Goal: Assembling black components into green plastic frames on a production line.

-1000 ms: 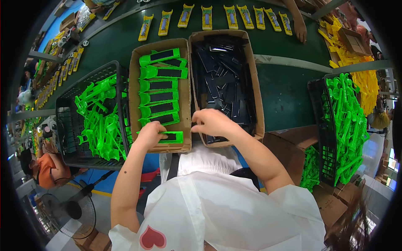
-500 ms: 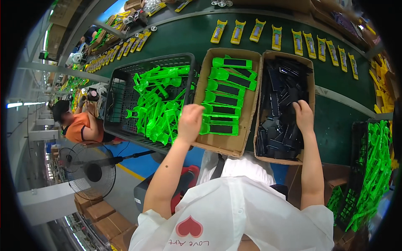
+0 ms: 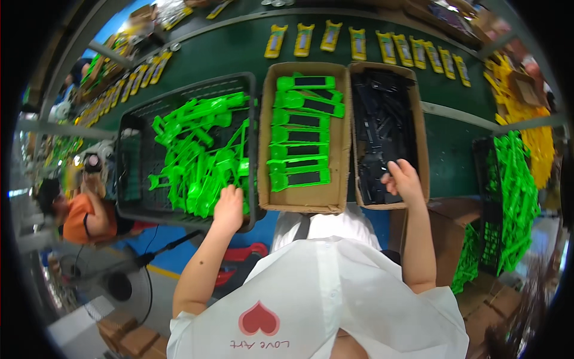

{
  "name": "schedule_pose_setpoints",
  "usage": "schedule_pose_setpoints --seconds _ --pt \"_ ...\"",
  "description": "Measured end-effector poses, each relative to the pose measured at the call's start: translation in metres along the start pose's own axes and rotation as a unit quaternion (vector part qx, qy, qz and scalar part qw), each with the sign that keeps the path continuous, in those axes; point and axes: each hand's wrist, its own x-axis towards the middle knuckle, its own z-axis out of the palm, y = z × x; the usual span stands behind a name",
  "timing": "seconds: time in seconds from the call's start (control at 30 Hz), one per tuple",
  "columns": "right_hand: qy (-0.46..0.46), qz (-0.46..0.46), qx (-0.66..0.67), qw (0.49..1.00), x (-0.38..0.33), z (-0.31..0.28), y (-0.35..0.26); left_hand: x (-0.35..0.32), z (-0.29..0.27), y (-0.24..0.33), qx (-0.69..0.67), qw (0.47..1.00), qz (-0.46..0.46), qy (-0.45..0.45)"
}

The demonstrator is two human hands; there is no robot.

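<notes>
My left hand [image 3: 229, 206] reaches into the black plastic crate [image 3: 133, 179] at its near right corner and rests on the heap of bright green plastic parts [image 3: 200, 149]. Whether the fingers have closed on one I cannot tell. My right hand [image 3: 403, 179] is in the near end of the right cardboard box [image 3: 422, 119], fingers curled on a black plastic piece [image 3: 388, 164] among several black pieces. Between the hands stands the middle cardboard box [image 3: 341, 137] with green parts carrying black inserts [image 3: 299, 152] laid in a row.
Yellow parts [image 3: 332, 39] lie in a row on the green table [image 3: 233, 54] behind the boxes. A second black crate of green parts [image 3: 508, 191] stands at the right, with yellow parts [image 3: 535, 119] beyond it. A person in orange [image 3: 78, 212] sits at the left near a floor fan [image 3: 116, 284].
My left hand left the middle box and moved left into the black crate of green parts. My right hand stayed at the box of black pieces. The view swung back to the right.
</notes>
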Motion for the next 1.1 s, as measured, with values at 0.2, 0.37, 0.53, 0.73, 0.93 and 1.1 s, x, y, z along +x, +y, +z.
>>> schedule_pose_setpoints --seconds 0.2,0.37,0.53,0.73,0.93,1.1 --pt "0.003 -0.088 -0.035 0.996 -0.023 0.05 -0.032 0.004 -0.018 -0.034 -0.034 0.997 0.043 0.057" --pt "-0.024 -0.122 -0.037 0.992 -0.048 0.061 -0.049 0.008 -0.065 -0.034 -0.4 0.858 -0.089 0.31" --pt "-0.084 -0.139 -0.035 0.986 -0.05 0.062 -0.062 0.032 -0.083 0.029 -0.785 0.586 -0.145 0.138" --pt "-0.161 -0.142 -0.046 0.976 -0.039 0.064 -0.068 0.047 -0.067 0.078 -0.861 0.498 -0.088 -0.045" --pt "-0.166 -0.125 -0.093 0.974 -0.032 0.06 -0.074 0.058 -0.058 0.083 -0.841 0.529 -0.102 -0.046" --pt "-0.157 -0.115 -0.099 0.976 -0.028 0.061 -0.075 0.065 -0.053 0.081 -0.844 0.52 -0.107 -0.071"
